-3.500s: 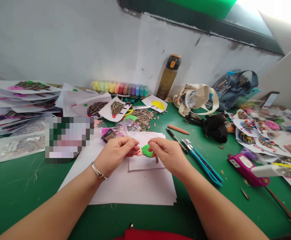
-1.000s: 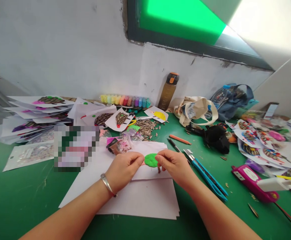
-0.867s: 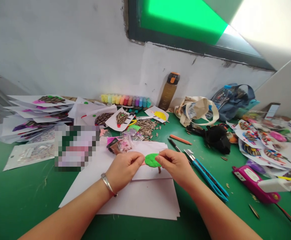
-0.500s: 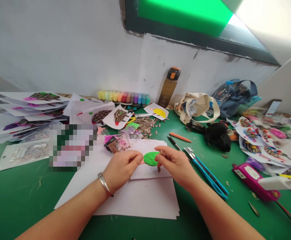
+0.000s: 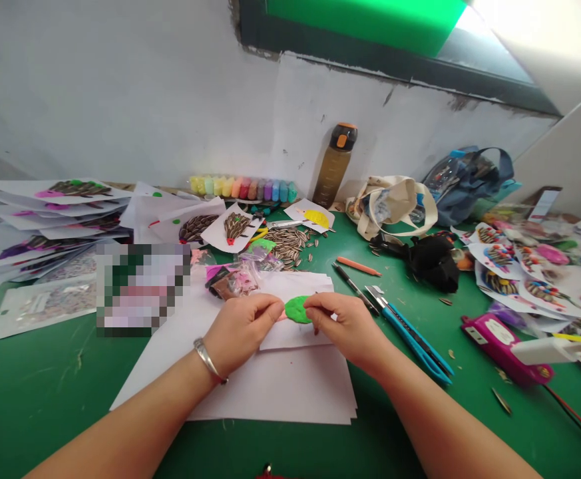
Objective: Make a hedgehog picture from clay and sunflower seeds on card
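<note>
A flat oval of bright green clay (image 5: 297, 310) is lying on a small white paper card (image 5: 290, 340), which is resting on a stack of larger white sheets (image 5: 275, 389) on the green surface (image 5: 45, 399). The left hand (image 5: 245, 322) is bringing thumb and forefinger together at a pale pink piece (image 5: 282, 315) adjoining the oval; whether they are gripping it, I cannot tell. The right hand's fingers are meeting at the oval's right edge, touching it; a firm pinch is not showing.

The piece is looking partly made: pink and green are sitting in place, but no seeds are showing on the green, while a nearby white card covered with striped seeds (image 5: 236, 227) is carrying many. Loose striped seeds (image 5: 287, 246) are lying heaped behind.
</note>
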{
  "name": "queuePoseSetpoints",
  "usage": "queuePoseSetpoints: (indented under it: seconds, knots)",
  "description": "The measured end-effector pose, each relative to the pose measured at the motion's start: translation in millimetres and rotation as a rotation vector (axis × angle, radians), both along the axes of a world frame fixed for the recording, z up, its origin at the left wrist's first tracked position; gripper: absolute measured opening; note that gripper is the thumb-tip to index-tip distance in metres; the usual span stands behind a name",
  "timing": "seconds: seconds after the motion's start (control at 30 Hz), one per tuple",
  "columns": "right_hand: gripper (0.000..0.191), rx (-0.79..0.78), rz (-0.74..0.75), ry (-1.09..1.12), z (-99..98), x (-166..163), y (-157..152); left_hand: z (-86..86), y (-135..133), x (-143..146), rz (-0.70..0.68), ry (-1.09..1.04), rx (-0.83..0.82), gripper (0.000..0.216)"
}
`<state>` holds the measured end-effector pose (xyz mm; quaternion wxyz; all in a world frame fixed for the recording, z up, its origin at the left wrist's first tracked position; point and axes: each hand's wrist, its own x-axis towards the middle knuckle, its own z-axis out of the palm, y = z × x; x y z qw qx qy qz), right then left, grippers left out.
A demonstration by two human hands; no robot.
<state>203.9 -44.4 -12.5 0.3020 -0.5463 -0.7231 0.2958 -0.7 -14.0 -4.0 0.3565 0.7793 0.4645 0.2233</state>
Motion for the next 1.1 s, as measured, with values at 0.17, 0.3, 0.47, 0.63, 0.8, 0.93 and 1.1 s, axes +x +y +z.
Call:
queuePoseSetpoints:
  seconds: [0.17,0.3,0.47,0.63,0.8,0.93,1.1]
  knots:
    - [0.018,0.003,-0.022,0.008,-0.5,1,1,-1.7,1,-1,-0.013,0.022,0.019,0.031]
    - [0.018,0.010,-0.081,0.047,-3.5,2,0,-3.7,1,-1,-0.020,0.027,0.027,0.032]
    - [0.015,0.015,-0.051,-0.031,-1.4,3,-4,-2.6,0,-1,-0.017,0.035,0.021,0.032]
    - [0.022,0.084,0.061,-0.267,0.5,0,-5,-1.3,-1,-1,-0.014,0.021,0.026,0.029]
    - [0.023,0.127,0.116,-0.348,-4.0,-6,-5,-2.0,-1,-1,-0.027,0.020,0.038,0.030]
    - [0.024,0.133,0.126,-0.401,-6.4,-8,-4,-2.5,-1,-1,-0.026,0.026,0.046,0.030]
    - [0.030,0.171,0.115,-0.484,-10.6,-7,-5,-2.1,-1,-1,-0.015,0.018,0.050,0.031]
